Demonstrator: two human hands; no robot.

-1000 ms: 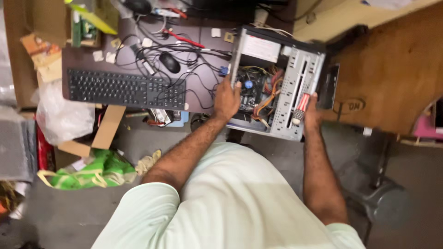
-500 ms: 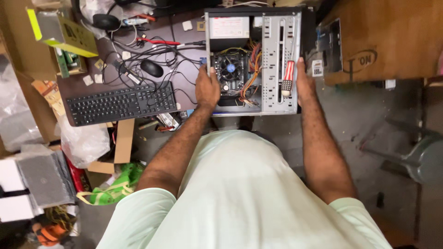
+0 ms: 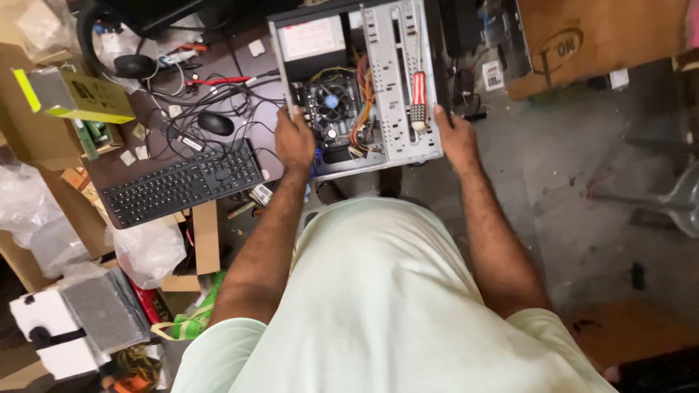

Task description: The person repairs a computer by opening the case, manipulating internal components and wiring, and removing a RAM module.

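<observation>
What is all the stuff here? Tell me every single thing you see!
Computer case: one, grey metal, side open, held at the desk edge.
Fan: one, black with a blue middle, inside the case.
Screwdriver: one, red and white handle, lying on the case's metal rack.
Keyboard: one, black, on the desk left of the case.
Mouse: one, black, above the keyboard among black cables.
Headphones: one pair, black, top left.
Yellow-green box: one, far left.
Cardboard box: one, brown, top right.
Plastic bag: one, clear, below the keyboard.
Left hand: grips the case's left side.
Right hand: grips the case's right side.
</observation>
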